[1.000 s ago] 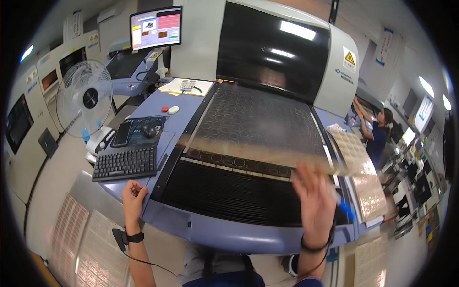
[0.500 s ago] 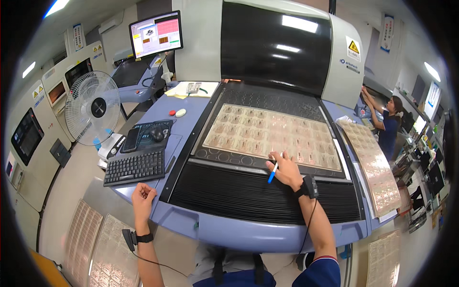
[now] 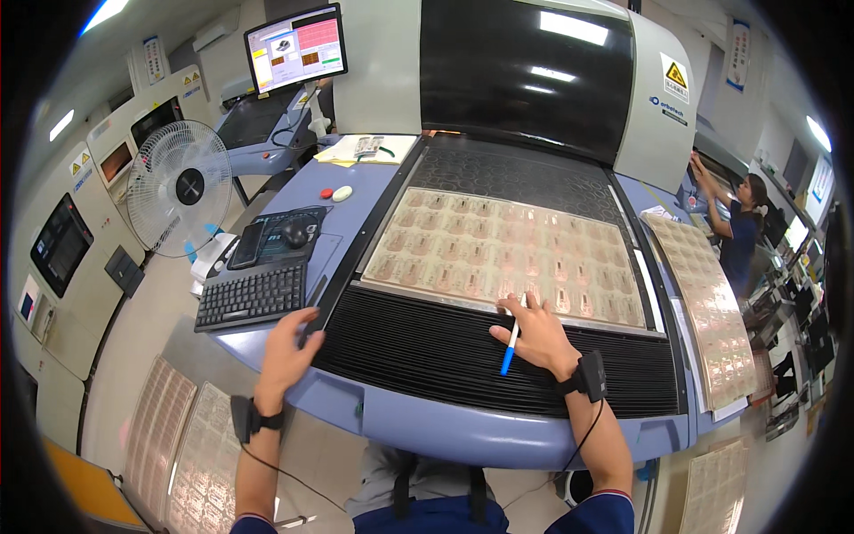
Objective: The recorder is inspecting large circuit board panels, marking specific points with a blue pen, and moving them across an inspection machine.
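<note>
A wide printed circuit panel [image 3: 498,245] with rows of copper-coloured patterns lies flat on the black bed plate [image 3: 525,176] of a large machine. At its near edge rests my right hand [image 3: 536,336], fingertips on the panel. A white pen with a blue end [image 3: 510,349] is tucked between thumb and fingers of that hand, pointing down toward me. My left hand [image 3: 289,349] hangs above the table's front left edge, beside the keyboard [image 3: 251,296]. Its fingers are apart and hold nothing. Dark wrist straps with small boxes and cables sit on both wrists.
Black ribbed bellows [image 3: 418,343] span the front of the bed. To the left are a mouse [image 3: 294,233], a monitor [image 3: 296,49] and a fan [image 3: 181,189]. More panels lean at lower left [image 3: 209,454] and lie at right [image 3: 703,307]. Another person [image 3: 737,227] works at far right.
The panel has slid toward me, covering the near strip of bed plate. My right hand came nearer with the pen. My left hand has opened from a loose curl and moved slightly right.
</note>
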`<state>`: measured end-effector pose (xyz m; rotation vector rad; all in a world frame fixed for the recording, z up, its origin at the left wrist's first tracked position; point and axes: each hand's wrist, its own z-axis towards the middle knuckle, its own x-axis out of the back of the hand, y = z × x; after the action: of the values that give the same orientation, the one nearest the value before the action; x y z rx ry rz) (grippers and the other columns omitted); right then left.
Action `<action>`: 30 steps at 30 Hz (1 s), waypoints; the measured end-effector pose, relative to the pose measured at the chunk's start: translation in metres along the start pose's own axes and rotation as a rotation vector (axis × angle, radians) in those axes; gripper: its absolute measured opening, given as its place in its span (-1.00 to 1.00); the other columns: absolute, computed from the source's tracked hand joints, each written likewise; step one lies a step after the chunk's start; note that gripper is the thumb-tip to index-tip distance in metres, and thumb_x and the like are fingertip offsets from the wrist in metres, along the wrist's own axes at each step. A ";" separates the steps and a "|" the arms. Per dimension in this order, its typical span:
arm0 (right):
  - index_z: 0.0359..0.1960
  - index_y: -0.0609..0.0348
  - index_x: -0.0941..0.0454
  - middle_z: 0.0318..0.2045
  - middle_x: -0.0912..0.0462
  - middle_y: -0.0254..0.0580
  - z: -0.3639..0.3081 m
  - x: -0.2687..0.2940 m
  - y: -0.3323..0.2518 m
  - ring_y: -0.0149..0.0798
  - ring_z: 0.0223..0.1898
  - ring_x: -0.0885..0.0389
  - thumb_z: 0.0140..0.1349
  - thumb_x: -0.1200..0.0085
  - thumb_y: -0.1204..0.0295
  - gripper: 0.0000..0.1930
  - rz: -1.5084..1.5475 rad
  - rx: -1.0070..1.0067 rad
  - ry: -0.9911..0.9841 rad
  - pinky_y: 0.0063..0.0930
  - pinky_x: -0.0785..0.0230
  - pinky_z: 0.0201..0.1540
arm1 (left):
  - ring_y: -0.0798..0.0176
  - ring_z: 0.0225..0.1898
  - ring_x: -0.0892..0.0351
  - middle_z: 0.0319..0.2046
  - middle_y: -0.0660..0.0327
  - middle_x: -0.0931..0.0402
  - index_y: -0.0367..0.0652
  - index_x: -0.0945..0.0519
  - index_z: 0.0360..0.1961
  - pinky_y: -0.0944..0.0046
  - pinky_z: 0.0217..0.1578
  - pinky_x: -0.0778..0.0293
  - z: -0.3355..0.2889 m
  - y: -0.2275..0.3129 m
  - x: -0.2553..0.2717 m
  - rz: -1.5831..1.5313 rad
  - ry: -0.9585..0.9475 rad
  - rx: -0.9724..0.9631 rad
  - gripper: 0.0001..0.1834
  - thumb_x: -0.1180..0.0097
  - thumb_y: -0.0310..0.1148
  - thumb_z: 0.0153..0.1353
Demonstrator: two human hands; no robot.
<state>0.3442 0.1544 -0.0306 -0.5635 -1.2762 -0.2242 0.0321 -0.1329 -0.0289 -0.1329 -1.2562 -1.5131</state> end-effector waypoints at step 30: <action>-0.22 0.30 -0.48 -0.34 -0.64 0.17 -0.031 0.016 0.059 0.30 -0.13 -0.55 0.25 -0.14 0.13 -0.60 0.027 -0.504 0.107 0.22 -0.17 0.12 | -0.07 0.22 -0.36 0.11 -0.07 -0.48 -0.26 -0.54 0.08 0.10 0.20 -0.30 0.076 -0.005 -0.046 0.213 -0.189 -0.151 -0.50 -0.13 -0.09 0.27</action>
<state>0.4021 0.1902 -0.0371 -0.9842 -1.1073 -0.5542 0.0065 -0.0474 -0.0294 -0.5038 -1.2318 -1.4326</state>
